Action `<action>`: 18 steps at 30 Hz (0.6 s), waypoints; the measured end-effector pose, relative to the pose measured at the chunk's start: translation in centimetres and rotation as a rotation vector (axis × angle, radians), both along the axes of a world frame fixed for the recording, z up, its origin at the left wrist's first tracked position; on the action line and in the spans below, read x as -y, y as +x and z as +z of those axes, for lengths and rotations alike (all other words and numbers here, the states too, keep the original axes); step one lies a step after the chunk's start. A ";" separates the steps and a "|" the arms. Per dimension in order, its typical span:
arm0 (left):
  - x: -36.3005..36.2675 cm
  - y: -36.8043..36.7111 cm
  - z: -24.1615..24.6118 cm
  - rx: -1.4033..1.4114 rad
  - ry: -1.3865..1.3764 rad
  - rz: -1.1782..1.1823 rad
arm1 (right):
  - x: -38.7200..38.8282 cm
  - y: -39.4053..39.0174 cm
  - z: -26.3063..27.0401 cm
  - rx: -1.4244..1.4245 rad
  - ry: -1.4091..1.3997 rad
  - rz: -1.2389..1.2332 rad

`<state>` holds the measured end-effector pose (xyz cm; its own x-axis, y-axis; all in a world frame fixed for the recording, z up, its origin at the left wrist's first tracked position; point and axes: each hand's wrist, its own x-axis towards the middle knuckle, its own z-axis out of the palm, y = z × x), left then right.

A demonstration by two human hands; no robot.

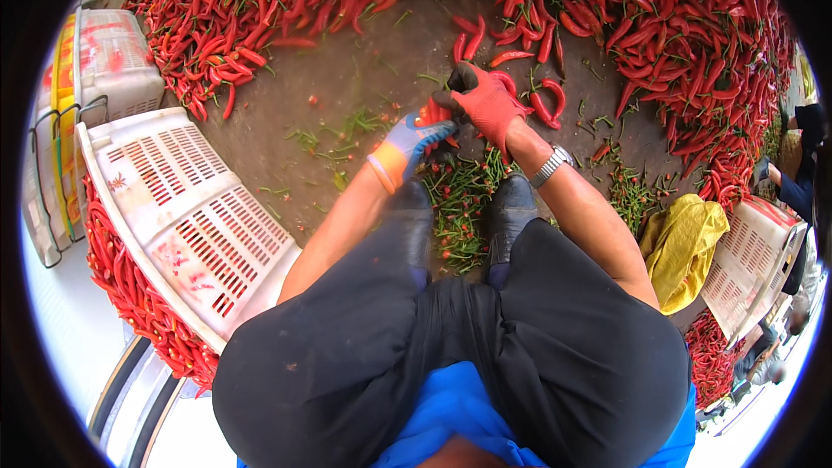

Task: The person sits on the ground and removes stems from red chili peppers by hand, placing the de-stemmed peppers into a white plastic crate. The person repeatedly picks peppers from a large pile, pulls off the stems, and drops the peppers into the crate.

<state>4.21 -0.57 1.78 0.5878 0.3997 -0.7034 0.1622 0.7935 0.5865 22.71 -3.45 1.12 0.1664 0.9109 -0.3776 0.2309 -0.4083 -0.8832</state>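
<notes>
My left hand (416, 140), in a grey-blue glove with an orange cuff, is closed around several red chili peppers (434, 116). Against them, my right hand (484, 104) wears a red glove with dark fingertips. Its thumb and fingers are bent close together at the peppers' ends; whether it pinches a stem is hidden. Loose red chilies (543, 104) lie on the floor just beyond the right hand. Between my shoes, a heap of green pepper stems (465, 208) covers the ground below both hands.
A large pile of red chilies (689, 58) curves around the far side. On my left stands a white plastic crate (201, 208) full of chilies. A yellow woven sack (686, 250) and another white crate (747, 260) are at right, with people beyond. More stems (627, 198) litter the floor.
</notes>
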 end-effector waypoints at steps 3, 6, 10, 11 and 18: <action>0.3 -0.6 0.3 0.060 -0.267 0.166 | -1.6 -0.4 -0.9 0.545 0.257 0.016; 1.1 -1.4 -0.2 0.196 -0.287 0.165 | -6.2 2.5 -1.7 0.777 0.315 0.023; 0.6 -2.5 -1.1 0.273 -0.188 0.253 | -11.9 5.5 -1.7 0.879 0.041 0.223; 0.4 -2.8 -1.2 0.254 -0.193 0.317 | -12.3 6.2 -1.2 0.787 0.060 0.218; -0.1 -3.1 -0.9 0.290 -0.149 0.307 | -1.7 2.2 1.2 -0.579 -0.247 0.037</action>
